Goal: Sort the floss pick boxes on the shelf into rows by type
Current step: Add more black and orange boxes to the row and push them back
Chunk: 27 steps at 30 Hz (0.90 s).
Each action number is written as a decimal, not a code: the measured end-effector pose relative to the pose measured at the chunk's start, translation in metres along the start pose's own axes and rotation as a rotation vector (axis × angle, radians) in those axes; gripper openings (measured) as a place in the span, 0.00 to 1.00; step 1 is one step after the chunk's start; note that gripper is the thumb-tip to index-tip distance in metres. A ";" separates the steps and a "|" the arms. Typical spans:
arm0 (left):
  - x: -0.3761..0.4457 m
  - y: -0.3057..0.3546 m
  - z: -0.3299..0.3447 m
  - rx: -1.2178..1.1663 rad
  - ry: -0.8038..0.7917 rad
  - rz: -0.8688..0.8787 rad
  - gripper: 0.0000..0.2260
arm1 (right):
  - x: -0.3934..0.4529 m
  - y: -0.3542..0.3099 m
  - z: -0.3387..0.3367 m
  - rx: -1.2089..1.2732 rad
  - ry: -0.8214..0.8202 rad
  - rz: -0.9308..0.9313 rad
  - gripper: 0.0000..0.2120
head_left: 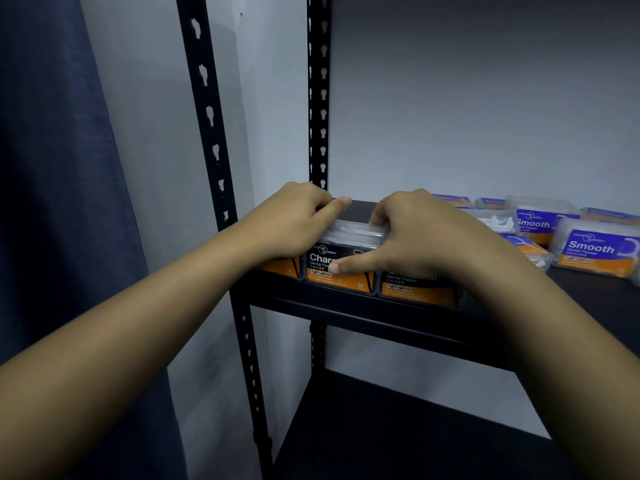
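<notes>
Three black-and-orange charcoal floss pick boxes stand side by side at the front left edge of the black shelf (353, 303). My left hand (294, 220) lies over the leftmost box (282, 268) and touches the top of the middle charcoal box (341, 263). My right hand (419, 233) grips that middle box, fingers behind its clear lid and thumb pressed on its front label, while covering the top of the right charcoal box (415, 291). Several blue-and-orange Smooth floss pick boxes (588, 251) lie scattered at the right of the shelf.
Black slotted uprights (318, 98) frame the shelf's left end. A dark blue curtain (52, 202) hangs at the left. A lower shelf board (398, 438) sits beneath. The grey wall is close behind.
</notes>
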<state>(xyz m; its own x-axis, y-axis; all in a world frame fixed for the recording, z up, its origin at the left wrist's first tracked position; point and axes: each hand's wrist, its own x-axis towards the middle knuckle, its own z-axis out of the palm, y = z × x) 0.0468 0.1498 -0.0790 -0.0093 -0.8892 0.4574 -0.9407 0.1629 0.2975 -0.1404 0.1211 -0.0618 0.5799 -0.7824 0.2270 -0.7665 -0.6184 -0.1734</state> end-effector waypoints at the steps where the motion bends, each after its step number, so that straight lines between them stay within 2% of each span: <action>1: 0.001 0.000 -0.001 0.001 -0.018 0.002 0.25 | 0.000 0.000 0.001 -0.002 0.003 -0.001 0.39; 8: 0.005 0.003 -0.008 0.018 -0.152 -0.039 0.26 | -0.001 0.001 -0.002 0.013 -0.023 -0.018 0.40; 12: 0.011 -0.002 -0.027 0.019 -0.230 -0.018 0.26 | -0.004 0.009 -0.014 0.055 -0.026 -0.052 0.49; 15: 0.015 -0.006 -0.047 -0.076 -0.308 0.032 0.20 | -0.010 0.020 -0.020 0.068 -0.052 -0.085 0.42; 17: 0.017 -0.005 -0.053 -0.083 -0.423 0.065 0.18 | -0.013 0.023 -0.015 0.023 -0.078 -0.092 0.41; 21: 0.024 -0.003 -0.055 0.047 -0.588 0.042 0.30 | -0.014 0.024 -0.003 -0.002 -0.068 -0.089 0.45; 27: 0.031 -0.004 -0.052 -0.029 -0.630 0.094 0.27 | -0.013 0.026 -0.002 0.024 -0.067 -0.072 0.42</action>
<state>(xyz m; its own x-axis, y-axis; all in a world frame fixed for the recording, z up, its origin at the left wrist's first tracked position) 0.0674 0.1438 -0.0225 -0.2975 -0.9500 -0.0950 -0.9167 0.2565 0.3064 -0.1685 0.1150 -0.0677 0.6507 -0.7389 0.1749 -0.7161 -0.6738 -0.1823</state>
